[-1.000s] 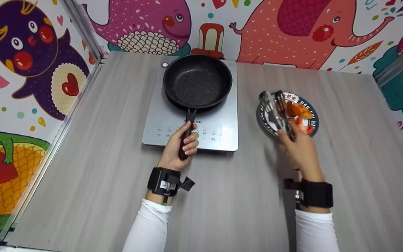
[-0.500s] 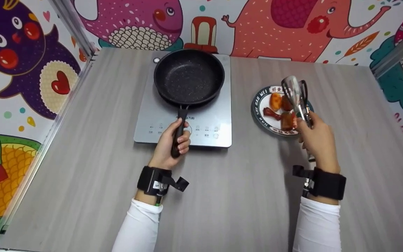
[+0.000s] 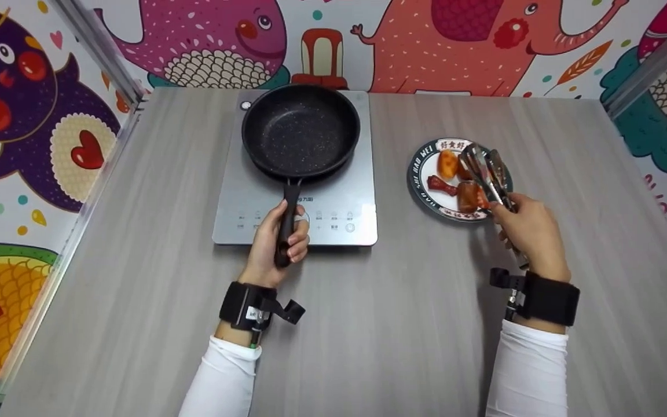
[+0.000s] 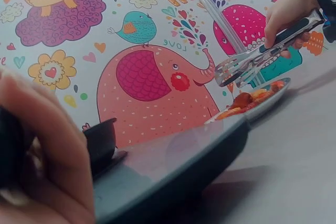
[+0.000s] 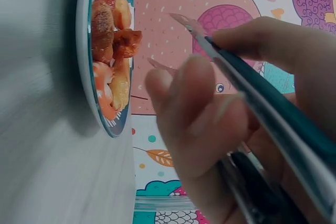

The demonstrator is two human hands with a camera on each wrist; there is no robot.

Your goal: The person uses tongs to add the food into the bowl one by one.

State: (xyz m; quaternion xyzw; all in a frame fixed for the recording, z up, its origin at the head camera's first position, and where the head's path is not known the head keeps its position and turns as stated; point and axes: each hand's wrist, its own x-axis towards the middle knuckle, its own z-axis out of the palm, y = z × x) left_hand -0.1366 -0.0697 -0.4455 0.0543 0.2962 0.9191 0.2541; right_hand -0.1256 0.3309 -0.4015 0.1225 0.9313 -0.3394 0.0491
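Note:
My left hand point(image 3: 278, 243) grips the handle of a black frying pan point(image 3: 301, 130), which sits on a silver induction cooktop point(image 3: 229, 214). No food shows inside the pan. In my right hand point(image 3: 533, 234) are metal tongs point(image 3: 488, 178) with dark grips, their heads over the right part of a plate point(image 3: 420, 194). On that plate lie several food pieces: a yellow oval piece point(image 3: 448, 164), a small red drumstick point(image 3: 441, 185), a brown chunk point(image 3: 468, 197) and an orange-red piece at the right. In the left wrist view the tongs point(image 4: 257, 59) are spread above the food.
The cooktop's front panel carries touch controls point(image 3: 333, 217). A patterned wall point(image 3: 426, 46) closes off the back of the grey table point(image 3: 414, 324), and a metal frame edge point(image 3: 79, 243) runs along the left side.
The tongs have swung from the plate's left part to its right, rising and then dipping lower again. My left hand keeps holding the pan handle; the head view has shifted a little.

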